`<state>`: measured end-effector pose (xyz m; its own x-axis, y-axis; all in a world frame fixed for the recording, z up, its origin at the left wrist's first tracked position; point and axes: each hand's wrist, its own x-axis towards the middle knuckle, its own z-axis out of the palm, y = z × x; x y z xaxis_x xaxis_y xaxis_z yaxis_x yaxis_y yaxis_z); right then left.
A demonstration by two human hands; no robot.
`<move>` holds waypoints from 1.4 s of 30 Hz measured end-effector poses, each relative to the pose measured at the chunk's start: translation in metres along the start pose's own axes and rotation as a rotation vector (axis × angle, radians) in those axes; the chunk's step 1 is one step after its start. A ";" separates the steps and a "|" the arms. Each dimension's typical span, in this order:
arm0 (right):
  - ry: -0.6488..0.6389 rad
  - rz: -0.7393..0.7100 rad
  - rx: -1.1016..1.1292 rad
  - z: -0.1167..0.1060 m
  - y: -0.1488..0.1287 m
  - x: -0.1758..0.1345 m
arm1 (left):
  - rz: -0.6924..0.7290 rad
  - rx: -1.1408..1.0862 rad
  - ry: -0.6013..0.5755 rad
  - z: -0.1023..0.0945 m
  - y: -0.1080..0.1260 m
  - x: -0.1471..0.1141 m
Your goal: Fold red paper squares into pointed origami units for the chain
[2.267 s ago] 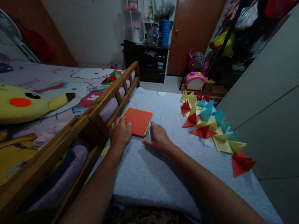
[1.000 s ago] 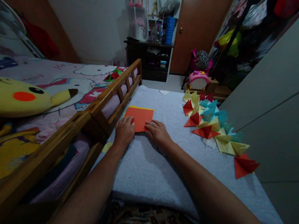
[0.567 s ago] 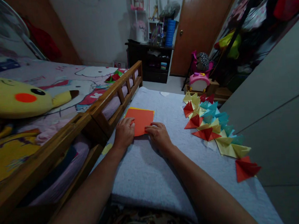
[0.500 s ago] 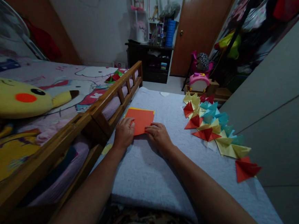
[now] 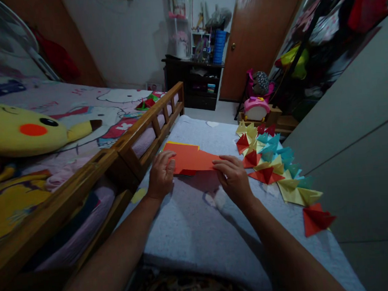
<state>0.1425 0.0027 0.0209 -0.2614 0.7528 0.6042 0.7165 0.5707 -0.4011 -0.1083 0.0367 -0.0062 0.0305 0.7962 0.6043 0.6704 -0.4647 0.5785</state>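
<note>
A stack of coloured square paper (image 5: 181,149), orange on top with yellow showing at the far edge, lies on the pale mattress (image 5: 193,226). My left hand (image 5: 162,172) grips the stack's left side, its fingers curled on the paper. An orange sheet of paper (image 5: 205,160) is partly drawn off the stack, its right part lifted and bent. Its right end is pinched between the thumb and fingers of my right hand (image 5: 231,174). To the right stand several folded paper pieces (image 5: 268,155) in yellow, red and blue. One red folded piece (image 5: 317,219) sits nearest me.
A wooden bed rail (image 5: 120,147) runs along the left. Beyond it, a yellow plush toy (image 5: 21,127) lies on a patterned bed. Grey cabinet panels (image 5: 365,150) border the right. At the back are a dark cabinet (image 5: 192,80) and a brown door (image 5: 249,38).
My right hand has moved right and pulled the orange sheet partly off the stack, lifting it. My left hand has stayed at the stack's left side.
</note>
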 end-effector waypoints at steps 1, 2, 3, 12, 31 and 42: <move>0.005 -0.013 -0.001 -0.007 0.001 -0.007 | 0.010 -0.009 -0.034 0.002 0.001 0.000; -0.012 -0.023 -0.002 -0.013 0.001 -0.016 | 0.021 -0.020 -0.065 0.003 0.001 -0.001; -0.024 -0.032 -0.001 -0.017 0.001 -0.025 | 0.036 -0.033 -0.092 0.005 0.001 -0.001; -0.219 0.024 -0.025 -0.022 -0.014 -0.084 | 0.394 -0.148 -0.610 -0.001 0.046 -0.012; -0.437 0.406 0.182 -0.051 -0.006 -0.100 | 0.109 -0.190 -0.732 0.000 0.078 -0.065; -0.266 0.679 0.039 -0.032 -0.007 -0.089 | -0.035 -0.045 -0.625 0.016 0.069 -0.075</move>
<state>0.1817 -0.0787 -0.0085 0.0810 0.9963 0.0278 0.7544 -0.0431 -0.6550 -0.0520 -0.0489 -0.0205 0.4461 0.8809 0.1582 0.6474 -0.4396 0.6225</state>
